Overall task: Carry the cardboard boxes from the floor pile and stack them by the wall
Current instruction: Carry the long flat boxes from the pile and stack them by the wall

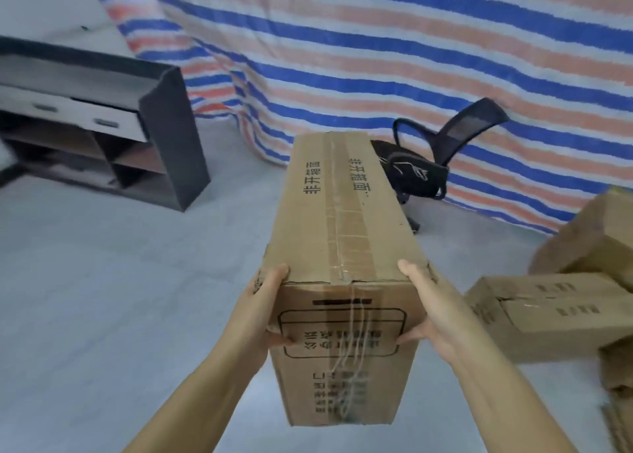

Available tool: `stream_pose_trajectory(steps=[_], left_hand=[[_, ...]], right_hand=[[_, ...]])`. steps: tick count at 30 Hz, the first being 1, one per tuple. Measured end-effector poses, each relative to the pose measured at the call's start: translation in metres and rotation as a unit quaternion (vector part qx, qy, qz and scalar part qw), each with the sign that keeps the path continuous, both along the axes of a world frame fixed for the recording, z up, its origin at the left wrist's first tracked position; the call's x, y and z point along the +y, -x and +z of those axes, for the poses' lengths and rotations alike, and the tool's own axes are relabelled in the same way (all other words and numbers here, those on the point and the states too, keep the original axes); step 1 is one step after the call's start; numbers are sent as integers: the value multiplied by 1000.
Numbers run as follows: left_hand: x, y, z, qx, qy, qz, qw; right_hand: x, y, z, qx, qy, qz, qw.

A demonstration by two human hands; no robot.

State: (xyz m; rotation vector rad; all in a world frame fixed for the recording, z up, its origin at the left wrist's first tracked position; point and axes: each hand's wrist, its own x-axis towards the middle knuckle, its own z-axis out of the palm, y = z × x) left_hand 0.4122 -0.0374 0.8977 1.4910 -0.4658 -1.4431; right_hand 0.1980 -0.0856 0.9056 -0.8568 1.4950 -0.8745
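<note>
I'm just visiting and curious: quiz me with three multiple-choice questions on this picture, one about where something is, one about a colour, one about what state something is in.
1. Where are the other boxes?
A. On the shelf
B. On the floor at the right
C. On the chair

2. What colours stripe the tarp?
A. Green and yellow
B. Black and grey
C. Blue, red and white

3. How is the held box being held?
A. Gripped by both hands at its near end
B. Resting on the floor
C. Held by one hand only

Answers:
1 B, they lie on the floor at the right edge.
2 C, those bands run across it.
3 A, the left hand and right hand grip its sides.
</note>
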Motion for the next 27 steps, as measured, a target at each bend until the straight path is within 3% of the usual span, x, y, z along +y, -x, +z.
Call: stream_pose_trajectory(steps=[6,13,21,27], left_hand=[[76,-180,-16,2,-34,149,988],[155,-346,-15,7,-62,316,947],[215,-464,-31,15,-55,465,884],[196,-551,-43,28,-56,528,847]], right_hand=[[14,-201,-17,3,-21,157,987],[41,-411,-38,2,-59,316,947],[57,-590,-45,6,-87,466,881],[27,-705,-54,3,-88,536,840]])
